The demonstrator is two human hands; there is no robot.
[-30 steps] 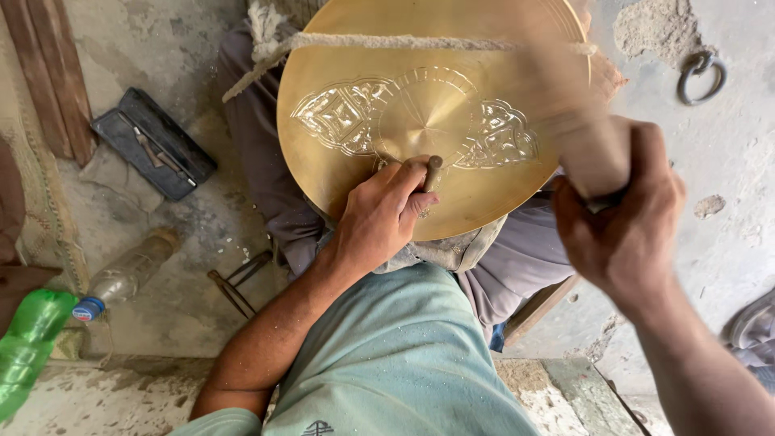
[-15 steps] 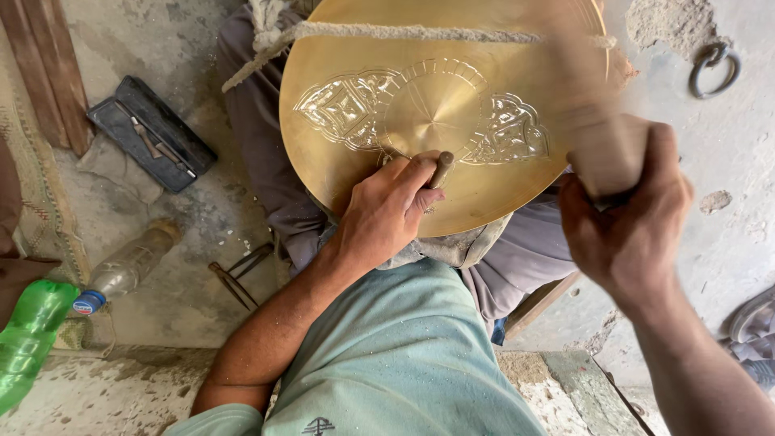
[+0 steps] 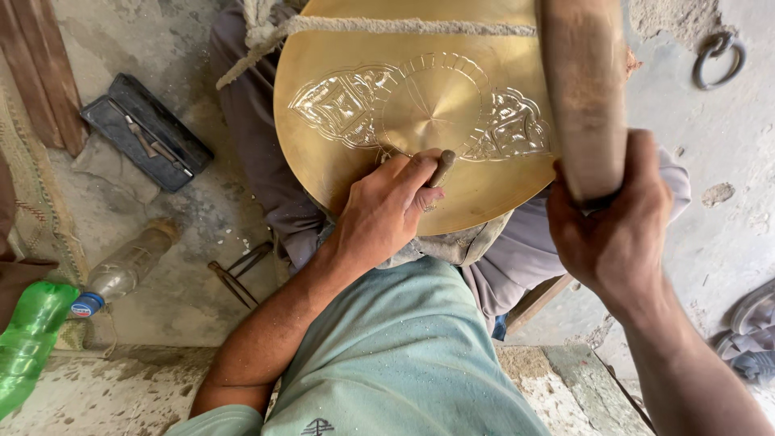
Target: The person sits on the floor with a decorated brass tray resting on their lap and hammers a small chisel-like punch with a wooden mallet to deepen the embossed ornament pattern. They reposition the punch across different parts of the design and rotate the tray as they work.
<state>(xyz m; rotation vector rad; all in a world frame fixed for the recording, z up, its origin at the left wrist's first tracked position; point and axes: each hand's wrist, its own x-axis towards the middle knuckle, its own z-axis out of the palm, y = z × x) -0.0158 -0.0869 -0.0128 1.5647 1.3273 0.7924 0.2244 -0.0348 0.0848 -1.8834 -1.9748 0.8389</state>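
A round brass plate (image 3: 420, 113) with raised ornamental patterns around its centre rests on my lap, with a rough rope (image 3: 387, 26) stretched across its top. My left hand (image 3: 379, 214) grips a short metal punch (image 3: 441, 168) whose tip touches the plate's lower middle. My right hand (image 3: 617, 230) holds a thick wooden mallet (image 3: 581, 89) raised upright over the plate's right side.
A dark open tool case (image 3: 145, 129) lies on the concrete floor at left. A clear bottle (image 3: 125, 270) and a green bottle (image 3: 28, 343) lie at lower left, metal tongs (image 3: 238, 270) beside my leg. A metal ring (image 3: 717, 56) sits upper right, a sandal (image 3: 751, 331) lower right.
The mallet has risen and now stands upright over the plate's right edge. My left hand and the punch have stayed at the same spot on the plate.
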